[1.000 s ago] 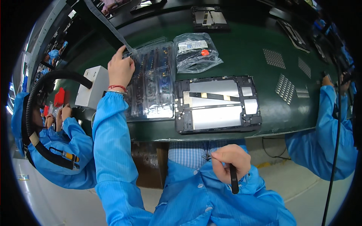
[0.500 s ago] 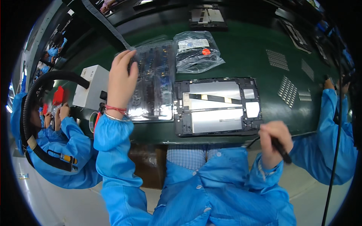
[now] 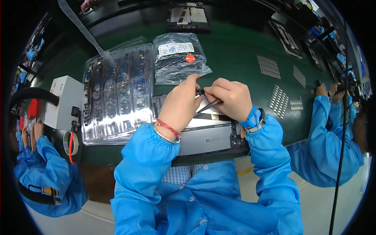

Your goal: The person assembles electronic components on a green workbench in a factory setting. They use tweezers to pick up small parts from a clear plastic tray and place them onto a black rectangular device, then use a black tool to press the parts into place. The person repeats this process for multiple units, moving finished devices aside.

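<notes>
Currently, at my right hand (image 3: 231, 96), the fingers (image 3: 217, 87) are closed in a pinch around a pair of dark tweezers (image 3: 211, 105); the tool's long axis runs from upper right to lower left, and its tip end points toward my left hand (image 3: 181, 103). My left-hand fingers (image 3: 192, 83) are curled, with the thumb and forefinger pressed down at the upper edge of the opened tablet chassis (image 3: 207, 133). I cannot tell whether they grip a small part or only press, because the contact point is hidden between the two hands. Both hands meet over that upper edge, fingertips nearly touching, so neither is clearly nearer to the work point. The chassis lies flat on the green bench (image 3: 243, 51), directly beneath and toward me from the fingers, its long axis left to right. Just left of it sits a clear compartmented parts tray (image 3: 115, 92); beyond the fingers lies a clear plastic bag (image 3: 178, 58) with dark contents.
</notes>
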### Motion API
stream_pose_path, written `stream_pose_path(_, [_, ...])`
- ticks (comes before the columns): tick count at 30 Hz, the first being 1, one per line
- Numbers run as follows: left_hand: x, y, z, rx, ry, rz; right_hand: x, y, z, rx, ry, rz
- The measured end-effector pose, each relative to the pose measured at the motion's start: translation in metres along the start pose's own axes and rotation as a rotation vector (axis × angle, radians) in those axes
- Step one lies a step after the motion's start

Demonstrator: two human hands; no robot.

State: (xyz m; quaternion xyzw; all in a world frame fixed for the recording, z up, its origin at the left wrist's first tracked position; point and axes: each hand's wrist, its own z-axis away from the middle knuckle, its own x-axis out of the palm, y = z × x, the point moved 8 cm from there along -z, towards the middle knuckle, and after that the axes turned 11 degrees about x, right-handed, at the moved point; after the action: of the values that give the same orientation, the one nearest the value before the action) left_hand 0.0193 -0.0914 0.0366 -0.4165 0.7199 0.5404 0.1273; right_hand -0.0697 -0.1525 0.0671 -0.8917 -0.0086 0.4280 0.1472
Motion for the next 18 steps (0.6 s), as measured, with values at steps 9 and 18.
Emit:
stream_pose_path(9, [0.0, 0.002, 0.006, 0.029, 0.036, -0.164, 0.014, -0.009, 0.005, -0.052, -0.144, 0.168])
stream_pose_path(18, [0.0, 0.0, 0.006, 0.015, 0.025, -0.181, 0.018, -0.015, 0.004, -0.054, -0.17, 0.189])
